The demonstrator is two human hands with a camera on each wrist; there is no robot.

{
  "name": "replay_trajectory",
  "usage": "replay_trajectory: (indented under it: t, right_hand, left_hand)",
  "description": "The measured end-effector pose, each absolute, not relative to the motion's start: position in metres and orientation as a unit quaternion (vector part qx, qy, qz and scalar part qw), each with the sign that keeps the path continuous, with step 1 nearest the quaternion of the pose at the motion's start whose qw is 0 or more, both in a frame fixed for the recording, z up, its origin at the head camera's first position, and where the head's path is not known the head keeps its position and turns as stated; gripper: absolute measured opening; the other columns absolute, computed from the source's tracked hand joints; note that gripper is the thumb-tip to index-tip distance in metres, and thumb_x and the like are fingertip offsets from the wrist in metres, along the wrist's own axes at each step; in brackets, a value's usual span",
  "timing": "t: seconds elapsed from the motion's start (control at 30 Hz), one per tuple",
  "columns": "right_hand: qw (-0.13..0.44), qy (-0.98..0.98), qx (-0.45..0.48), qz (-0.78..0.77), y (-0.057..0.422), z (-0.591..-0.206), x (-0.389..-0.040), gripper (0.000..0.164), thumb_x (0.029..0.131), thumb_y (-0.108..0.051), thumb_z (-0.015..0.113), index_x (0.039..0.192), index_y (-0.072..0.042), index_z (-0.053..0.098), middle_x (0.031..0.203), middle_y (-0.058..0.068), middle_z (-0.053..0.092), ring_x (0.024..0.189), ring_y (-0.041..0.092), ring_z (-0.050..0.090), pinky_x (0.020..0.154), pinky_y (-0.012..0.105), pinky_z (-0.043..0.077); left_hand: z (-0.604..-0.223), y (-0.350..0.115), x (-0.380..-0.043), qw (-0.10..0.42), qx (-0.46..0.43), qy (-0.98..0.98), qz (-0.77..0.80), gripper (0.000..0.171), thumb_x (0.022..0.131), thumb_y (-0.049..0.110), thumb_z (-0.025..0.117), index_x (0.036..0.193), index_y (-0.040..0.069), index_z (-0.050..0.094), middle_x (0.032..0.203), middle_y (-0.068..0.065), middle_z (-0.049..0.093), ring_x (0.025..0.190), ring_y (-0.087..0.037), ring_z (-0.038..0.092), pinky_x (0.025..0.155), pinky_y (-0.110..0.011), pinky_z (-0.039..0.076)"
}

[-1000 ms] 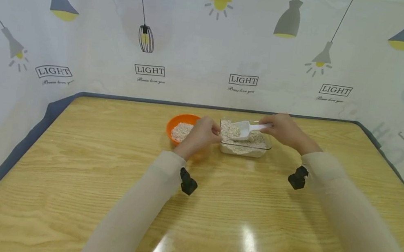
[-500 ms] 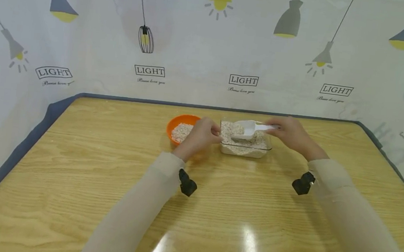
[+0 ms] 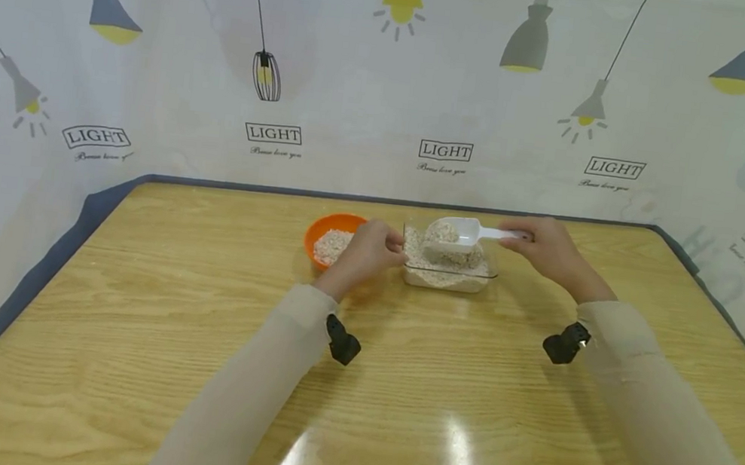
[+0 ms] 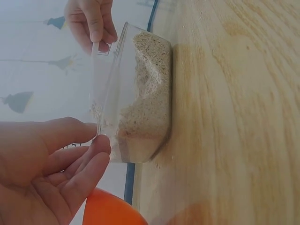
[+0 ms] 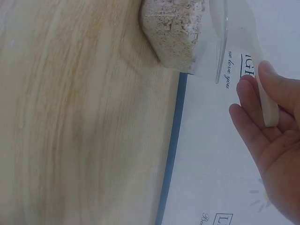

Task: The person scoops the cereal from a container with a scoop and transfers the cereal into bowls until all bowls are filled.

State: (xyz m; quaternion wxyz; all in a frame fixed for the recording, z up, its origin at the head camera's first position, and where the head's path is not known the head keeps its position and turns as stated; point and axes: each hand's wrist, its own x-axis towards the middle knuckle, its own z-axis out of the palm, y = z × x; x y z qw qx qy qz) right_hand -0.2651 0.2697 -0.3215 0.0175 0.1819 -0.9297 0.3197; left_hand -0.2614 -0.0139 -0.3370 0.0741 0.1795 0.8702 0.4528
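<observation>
My right hand [image 3: 550, 253] holds a white scoop [image 3: 470, 234] by its handle, the thumb pressing on it in the right wrist view. Flaky oats [image 3: 442, 232] fill part of the scoop, which is level above a clear rectangular container [image 3: 448, 280] of oats. With thumb and fingers, my left hand [image 4: 56, 164] pinches the container's rim at its left end. Beside that hand stands an orange bowl [image 3: 312, 238] with more oats [image 3: 330, 246] in it. The left hand and wrist hide the bowl's right side in the head view.
The wooden table [image 3: 211, 337] ends at a dark blue edge, with a lamp-printed backdrop [image 3: 362, 72] behind it. A few crumbs lie by the container in the left wrist view. Both wrists carry small black cameras.
My right hand has moved right, and the scoop has come up out of the oats to above the container, carrying some. My left hand has stayed at the rim.
</observation>
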Motion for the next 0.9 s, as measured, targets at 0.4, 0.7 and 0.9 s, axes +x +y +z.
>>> replay_trajectory:
  t: [0.4, 0.7, 0.9]
  right_hand:
    - [0.032, -0.925, 0.185, 0.33, 0.265, -0.321, -0.263, 0.035, 0.09, -0.015, 0.058, 0.118, 0.006, 0.058, 0.115, 0.026, 0.057, 0.098, 0.037, 0.057, 0.078, 0.048, 0.047]
    - [0.045, -0.919, 0.198, 0.338, 0.253, -0.318, -0.263, 0.036, 0.091, -0.018, 0.057, 0.119, 0.005, 0.058, 0.122, 0.025, 0.053, 0.099, 0.037, 0.056, 0.081, 0.049, 0.045]
    - [0.069, -0.917, 0.204, 0.336, 0.244, -0.311, -0.265, 0.032, 0.091, -0.017, 0.058, 0.114, 0.004, 0.061, 0.11, 0.022, 0.061, 0.088, 0.03, 0.058, 0.075, 0.045, 0.046]
  left_hand:
    - [-0.337, -0.022, -0.258, 0.07, 0.156, 0.881, 0.442, 0.019, 0.084, 0.004, 0.061, 0.066, 0.001, 0.055, 0.064, 0.0, 0.046, 0.06, -0.01, 0.042, 0.058, -0.022, 0.039]
    - [-0.326, -0.042, -0.26, 0.062, 0.124, 0.89, 0.434, 0.032, 0.084, 0.007, 0.064, 0.115, -0.002, 0.062, 0.104, -0.013, 0.065, 0.092, -0.022, 0.061, 0.078, -0.03, 0.05]
    - [-0.312, -0.058, -0.261, 0.036, 0.117, 0.906, 0.406, 0.029, 0.084, 0.007, 0.064, 0.112, -0.001, 0.064, 0.105, -0.013, 0.062, 0.092, -0.022, 0.059, 0.076, -0.029, 0.05]
